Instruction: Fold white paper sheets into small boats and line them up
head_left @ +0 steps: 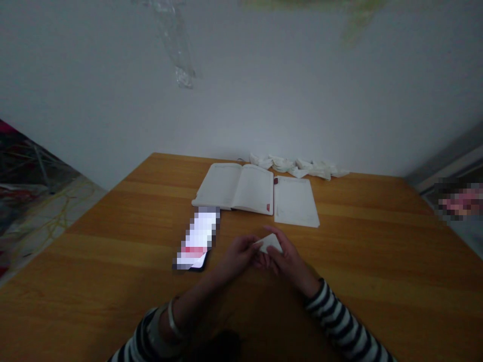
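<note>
Wood table (113, 241) fills the lower half of the frame, with a pale wall (241, 100) behind it. Up at the far edge, white folded papers (298, 167) lie in a row. Just in front of them, near the middle, sits an open notebook (234, 187), and a flat white sheet (296, 202) lies just to its right. A phone (196, 239) lies left of your hands, its screen blurred. Your striped sleeves (339, 317) come up from the bottom. Your left hand (236, 256) and right hand (289, 259) are close together at the lower middle, and both hold a small white paper (269, 243). It sits between your fingers, at the top of your hands. Keep your grip light and your fingers flat, so the paper stays neat.
</note>
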The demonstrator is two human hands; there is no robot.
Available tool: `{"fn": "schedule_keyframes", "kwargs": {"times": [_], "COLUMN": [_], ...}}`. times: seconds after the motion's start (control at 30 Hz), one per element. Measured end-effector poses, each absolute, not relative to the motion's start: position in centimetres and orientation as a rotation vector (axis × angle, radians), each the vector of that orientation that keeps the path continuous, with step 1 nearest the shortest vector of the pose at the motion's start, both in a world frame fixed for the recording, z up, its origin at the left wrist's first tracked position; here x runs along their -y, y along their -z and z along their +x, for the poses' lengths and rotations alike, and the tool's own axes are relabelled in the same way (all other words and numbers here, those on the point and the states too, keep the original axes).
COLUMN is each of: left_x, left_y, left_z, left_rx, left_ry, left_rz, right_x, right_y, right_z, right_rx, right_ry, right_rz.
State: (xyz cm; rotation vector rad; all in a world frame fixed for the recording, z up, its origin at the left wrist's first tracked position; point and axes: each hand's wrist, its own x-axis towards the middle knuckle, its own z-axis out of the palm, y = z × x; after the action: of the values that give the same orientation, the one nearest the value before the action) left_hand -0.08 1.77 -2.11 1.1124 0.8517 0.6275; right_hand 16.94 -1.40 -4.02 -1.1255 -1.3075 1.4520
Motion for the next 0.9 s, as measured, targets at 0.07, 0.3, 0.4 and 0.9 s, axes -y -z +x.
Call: {"fn": "schedule_keyframes", "kwargs": {"times": [0.07,0.3,0.4,0.9], "left_x": [-2.2,-2.6,-2.2,-1.4], "left_y": [1.9,0.8,1.0,1.8], "left_z": [-0.4,-1.7,-1.8,-0.9], "left_rx": [-0.823,-0.697,-0.748,-0.897], "left_ry": [-0.627,-0.578,-0.623,-0.675], "left_rz": [1.112,1.225,1.286,1.298], "right_x": [1.4,1.4,1.5,1.2], "right_y": [3.5,1.7,2.4,3.4], "right_z": [17.5,19.6,19.6,17.5], "right_rx": [1.305,1.306,1.280,1.134], "right_ry": [-1.589,-1.881,-1.850,-1.310], "right_rz": [-1.013,-0.798,-0.894,-1.119]}}
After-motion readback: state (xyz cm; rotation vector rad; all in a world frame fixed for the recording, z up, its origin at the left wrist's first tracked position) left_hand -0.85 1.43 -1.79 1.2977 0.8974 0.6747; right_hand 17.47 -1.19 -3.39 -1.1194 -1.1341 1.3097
